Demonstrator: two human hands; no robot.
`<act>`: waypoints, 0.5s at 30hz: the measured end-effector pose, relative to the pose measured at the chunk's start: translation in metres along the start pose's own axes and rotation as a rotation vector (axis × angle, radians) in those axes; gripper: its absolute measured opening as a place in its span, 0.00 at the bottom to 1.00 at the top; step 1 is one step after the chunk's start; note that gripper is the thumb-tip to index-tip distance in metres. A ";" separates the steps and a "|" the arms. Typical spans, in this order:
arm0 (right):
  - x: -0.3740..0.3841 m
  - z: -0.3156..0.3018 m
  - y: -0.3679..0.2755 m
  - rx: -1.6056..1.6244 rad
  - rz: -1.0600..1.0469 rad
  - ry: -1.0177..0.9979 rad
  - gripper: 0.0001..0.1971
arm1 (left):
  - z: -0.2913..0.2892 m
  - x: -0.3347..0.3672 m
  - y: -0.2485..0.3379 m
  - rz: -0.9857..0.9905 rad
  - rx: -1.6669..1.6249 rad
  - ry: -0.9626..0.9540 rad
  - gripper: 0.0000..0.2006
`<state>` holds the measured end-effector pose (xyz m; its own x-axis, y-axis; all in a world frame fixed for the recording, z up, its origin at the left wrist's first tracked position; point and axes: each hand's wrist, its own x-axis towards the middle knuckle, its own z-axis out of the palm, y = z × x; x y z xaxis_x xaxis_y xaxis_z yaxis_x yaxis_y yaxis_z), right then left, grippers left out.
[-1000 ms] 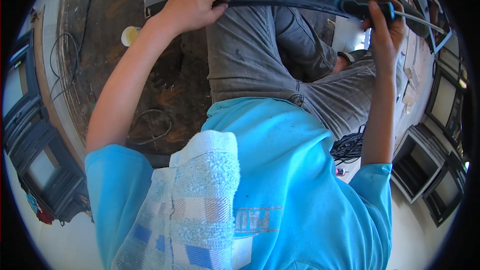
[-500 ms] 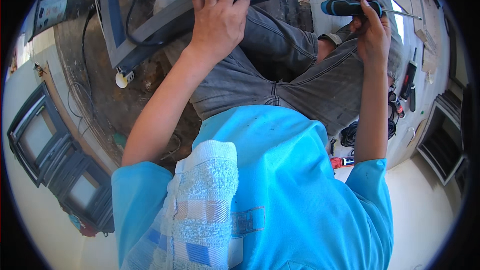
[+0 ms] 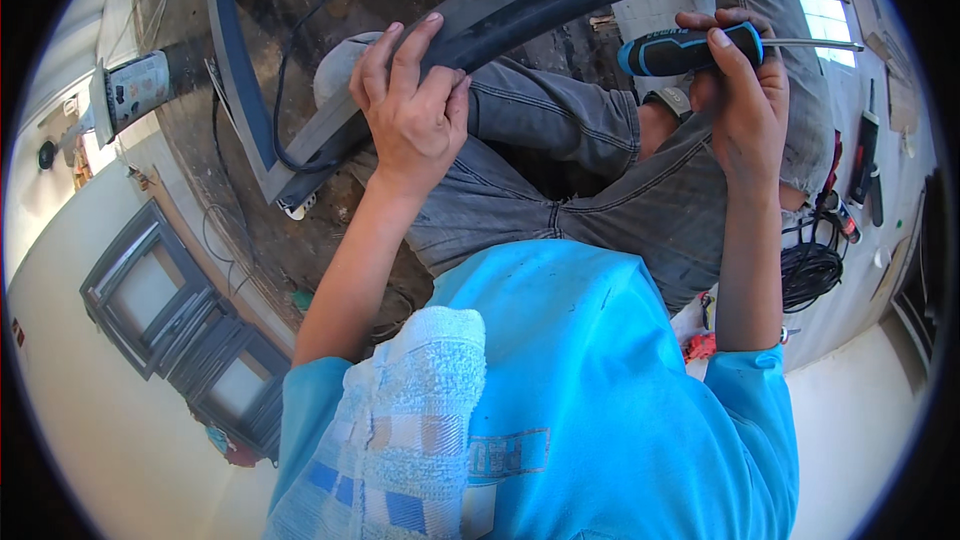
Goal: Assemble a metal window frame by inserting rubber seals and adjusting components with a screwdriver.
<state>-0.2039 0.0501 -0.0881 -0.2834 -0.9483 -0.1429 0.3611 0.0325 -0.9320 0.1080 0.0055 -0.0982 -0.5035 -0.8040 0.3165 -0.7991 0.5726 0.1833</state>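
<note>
A dark grey angular frame (image 3: 510, 5) slants across my legs, one of its ends near the upper middle. My left hand (image 3: 412, 115) grips its near bar, the curved fingers apart and hooked over the top face. A black cable (image 3: 290, 80) loops inside the frame's corner. In my right hand (image 3: 745, 100) is a screwdriver with a black and blue handle (image 3: 680, 50). The fingers wrap the handle near the shaft, and the metal shaft (image 3: 815, 43) points right, away from the frame. The screwdriver is held above my right leg and does not touch the frame.
I sit cross-legged on a stained floor. Coiled black cable (image 3: 810, 270) and dark-handled tools (image 3: 864, 160) lie to my right. More dark frames (image 3: 190, 310) lean at the wall on the left. A printed container (image 3: 138, 85) stands at the upper left. A towel (image 3: 400, 430) hangs over my shirt.
The view has shifted. My left hand has slid lower on the frame, its fingers more bent. The frame appears tilted differently. My right hand still holds the screwdriver, slightly lower in the picture.
</note>
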 end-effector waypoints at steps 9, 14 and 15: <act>0.001 0.000 0.002 -0.208 0.093 -0.052 0.08 | -0.082 -0.058 -0.061 -0.069 0.097 -0.168 0.12; -0.009 0.015 0.004 -0.170 0.326 -0.141 0.12 | -0.106 -0.095 -0.089 -0.041 0.205 -0.307 0.16; -0.009 0.022 0.001 -0.191 0.320 -0.147 0.12 | -0.111 -0.097 -0.091 -0.038 0.238 -0.296 0.17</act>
<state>-0.1813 0.0518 -0.0800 -0.0488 -0.9154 -0.3996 0.2349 0.3784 -0.8954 0.2659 0.0494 -0.0425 -0.5174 -0.8554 0.0246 -0.8554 0.5162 -0.0424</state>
